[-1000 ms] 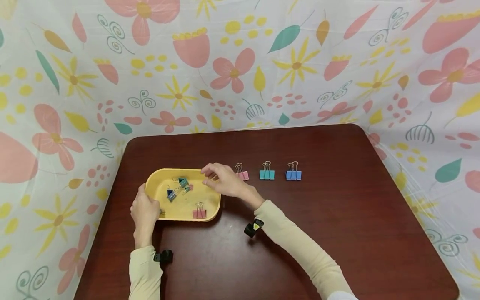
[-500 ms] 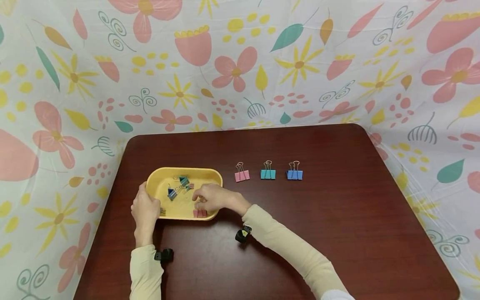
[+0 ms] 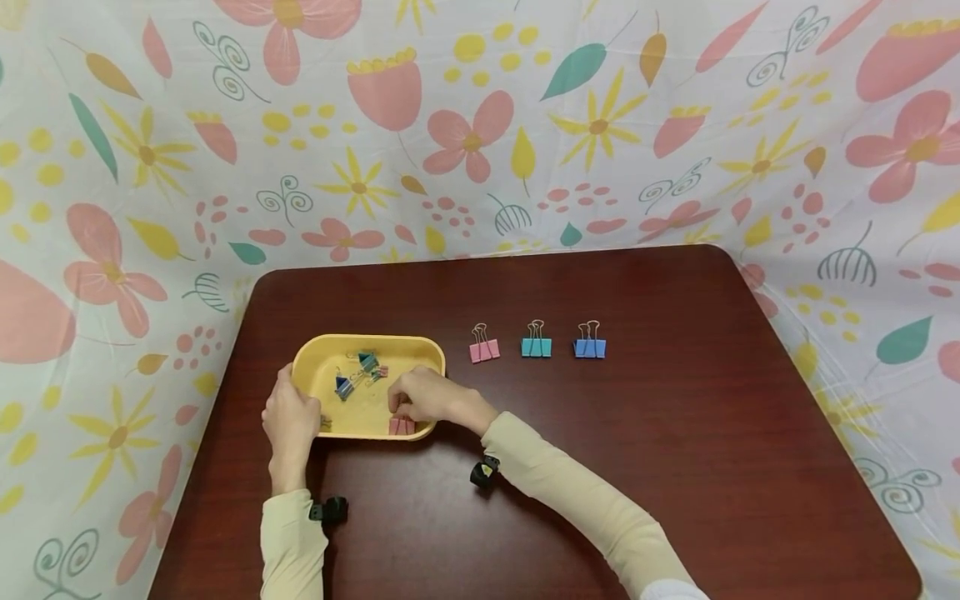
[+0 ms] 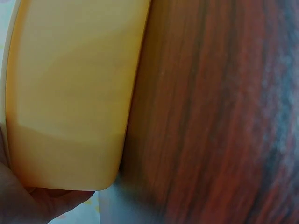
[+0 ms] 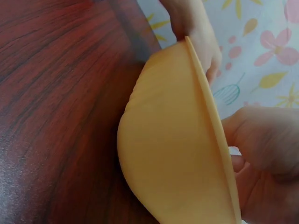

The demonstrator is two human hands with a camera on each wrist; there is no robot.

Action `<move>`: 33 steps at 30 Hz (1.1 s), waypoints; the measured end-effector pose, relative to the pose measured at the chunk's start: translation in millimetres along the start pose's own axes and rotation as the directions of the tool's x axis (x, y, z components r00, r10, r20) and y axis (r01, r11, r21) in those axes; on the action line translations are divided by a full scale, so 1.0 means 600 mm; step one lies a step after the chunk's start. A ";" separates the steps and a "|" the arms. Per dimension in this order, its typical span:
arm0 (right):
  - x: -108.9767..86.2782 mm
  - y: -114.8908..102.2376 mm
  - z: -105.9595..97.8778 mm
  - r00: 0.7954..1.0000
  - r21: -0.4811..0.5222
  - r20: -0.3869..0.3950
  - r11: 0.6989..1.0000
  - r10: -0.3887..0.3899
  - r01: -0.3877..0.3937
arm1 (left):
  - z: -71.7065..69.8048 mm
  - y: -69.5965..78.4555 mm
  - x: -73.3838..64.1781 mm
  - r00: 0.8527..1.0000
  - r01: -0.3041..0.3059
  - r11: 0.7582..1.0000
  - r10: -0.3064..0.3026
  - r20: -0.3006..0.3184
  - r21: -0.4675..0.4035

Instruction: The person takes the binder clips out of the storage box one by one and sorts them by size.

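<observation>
Yellow rounded-rectangular tray (image 3: pixel 356 419) sits gripped by the left hand (image 3: pixel 291 418); inside it, the right hand (image 3: pixel 423 394) pinches a pink binder clip (image 3: pixel 402 427).

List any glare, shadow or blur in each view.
Head: largely sharp, faint sheen on the table; left wrist: whitish glare along the picture's right edge, soft shadow across the tray, left hand dark; right wrist: pale glare at lower left, right hand slightly blurred.

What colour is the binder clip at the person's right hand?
The binder clip at the right hand is pink, seen best in the head view.
</observation>
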State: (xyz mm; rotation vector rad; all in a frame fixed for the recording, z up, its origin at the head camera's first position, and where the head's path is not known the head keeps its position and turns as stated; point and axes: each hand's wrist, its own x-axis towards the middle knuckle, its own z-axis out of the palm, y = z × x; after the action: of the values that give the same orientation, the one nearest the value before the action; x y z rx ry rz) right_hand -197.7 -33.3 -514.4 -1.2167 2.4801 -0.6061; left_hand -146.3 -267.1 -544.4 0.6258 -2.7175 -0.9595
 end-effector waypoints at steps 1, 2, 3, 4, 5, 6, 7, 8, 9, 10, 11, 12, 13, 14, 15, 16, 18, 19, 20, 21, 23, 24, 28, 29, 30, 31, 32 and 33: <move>0.000 0.002 0.001 1.000 0.011 -0.016 1.000 -0.005 0.005 | 0.000 0.000 0.000 1.000 -0.001 1.000 0.001 -0.002 -0.001; 0.000 0.004 0.001 1.000 0.023 -0.028 1.000 -0.004 0.005 | 0.001 0.000 0.000 1.000 -0.002 1.000 0.002 -0.003 -0.001; 0.000 0.005 0.002 0.999 0.038 -0.034 0.999 0.000 0.001 | 0.001 0.000 -0.001 1.000 -0.002 1.000 0.002 -0.004 -0.001; 0.000 0.007 0.002 0.999 0.054 -0.040 0.999 0.002 0.000 | 0.002 0.000 -0.001 1.000 -0.002 1.000 0.002 -0.005 -0.001; 0.000 0.008 0.001 0.999 0.076 -0.046 0.997 0.010 -0.006 | 0.002 0.000 0.000 1.000 -0.001 1.000 0.001 -0.005 -0.002; -0.001 0.009 -0.001 0.999 0.105 -0.051 0.994 0.018 -0.012 | 0.003 0.000 -0.001 1.000 0.000 1.000 0.000 -0.006 -0.001; -0.001 0.010 -0.002 0.998 0.140 -0.060 0.990 0.024 -0.015 | 0.003 0.000 0.000 1.000 0.000 1.000 0.000 -0.007 0.000; -0.002 0.012 -0.003 0.997 0.171 -0.070 0.985 0.030 -0.018 | 0.003 0.000 0.000 1.000 0.000 1.000 0.000 -0.007 0.000; -0.002 0.014 -0.003 0.996 0.200 -0.085 0.980 0.030 -0.012 | 0.003 0.000 0.000 1.000 0.000 1.000 0.000 -0.007 0.001; -0.002 0.016 -0.004 0.995 0.226 -0.100 0.974 0.026 -0.003 | 0.003 0.000 0.000 1.000 0.000 1.000 0.000 -0.007 0.001; -0.003 0.018 -0.005 0.993 0.248 -0.115 0.969 0.025 0.004 | 0.002 0.000 0.000 1.000 0.000 1.000 0.000 -0.007 0.001; -0.003 0.020 -0.006 0.991 0.266 -0.131 0.964 0.020 0.016 | 0.002 0.001 0.001 1.000 0.000 1.000 0.000 -0.007 0.002; -0.004 0.022 -0.006 0.989 0.285 -0.145 0.958 0.018 0.025 | 0.002 0.001 0.001 1.000 0.000 1.000 0.000 -0.004 0.001; -0.004 0.024 -0.007 0.987 0.300 -0.158 0.953 0.020 0.029 | 0.001 0.001 0.001 1.000 0.001 1.000 -0.001 -0.002 0.001; -0.005 0.026 -0.009 0.985 0.314 -0.171 0.949 0.022 0.033 | 0.001 0.001 0.001 1.000 0.003 1.000 -0.003 0.001 0.002; -0.006 0.028 -0.010 0.983 0.326 -0.184 0.945 0.026 0.036 | 0.000 0.002 0.001 1.000 0.005 1.000 -0.005 0.004 0.003; -0.007 0.032 -0.014 0.977 0.353 -0.209 0.935 0.046 0.032 | -0.001 0.001 0.001 1.000 0.011 1.000 -0.011 0.009 0.006; -0.009 0.034 -0.017 0.973 0.368 -0.222 0.929 0.061 0.026 | -0.001 0.001 0.001 1.000 0.014 1.000 -0.014 0.011 0.008; -0.010 0.035 -0.019 0.968 0.379 -0.238 0.925 0.074 0.022 | -0.001 0.001 0.001 1.000 0.016 1.000 -0.016 0.012 0.009; -0.012 0.037 -0.021 0.963 0.386 -0.255 0.922 0.085 0.020 | -0.001 0.001 0.002 1.000 0.019 1.000 -0.019 0.014 0.009; -0.015 0.042 -0.025 0.951 0.391 -0.293 0.920 0.098 0.026 | -0.001 0.001 0.002 1.000 0.021 1.000 -0.022 0.016 0.011; -0.017 0.044 -0.027 0.945 0.391 -0.312 0.920 0.101 0.031 | -0.001 0.001 0.002 1.000 0.022 1.000 -0.022 0.017 0.010; -0.026 0.054 -0.035 0.920 0.374 -0.377 0.926 0.108 0.044 | -0.001 0.001 0.002 1.000 0.016 1.000 -0.017 0.013 0.010; -0.028 0.057 -0.038 0.914 0.376 -0.390 0.925 0.111 0.049 | -0.001 0.001 0.002 1.000 0.014 1.000 -0.014 0.010 0.009; -0.031 0.060 -0.041 0.908 0.374 -0.404 0.926 0.114 0.050 | 0.000 0.001 0.001 1.000 0.011 1.000 -0.011 0.006 0.010; -0.034 0.063 -0.045 0.902 0.376 -0.415 0.925 0.117 0.053 | 0.000 0.001 0.001 1.000 0.009 1.000 -0.009 0.003 0.010; -0.038 0.067 -0.049 0.897 0.382 -0.425 0.922 0.124 0.053 | 0.000 0.001 0.001 1.000 0.008 1.000 -0.008 0.001 0.012; -0.041 0.071 -0.053 0.890 0.380 -0.438 0.924 0.130 0.052 | 0.000 0.001 0.002 1.000 0.007 1.000 -0.007 0.000 0.012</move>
State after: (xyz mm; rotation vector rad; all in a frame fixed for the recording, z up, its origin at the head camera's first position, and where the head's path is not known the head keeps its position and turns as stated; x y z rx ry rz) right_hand -225.9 17.1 -505.9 -0.9454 2.5513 -1.4341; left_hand -147.4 -266.9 -544.1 0.6381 -2.7246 -0.9460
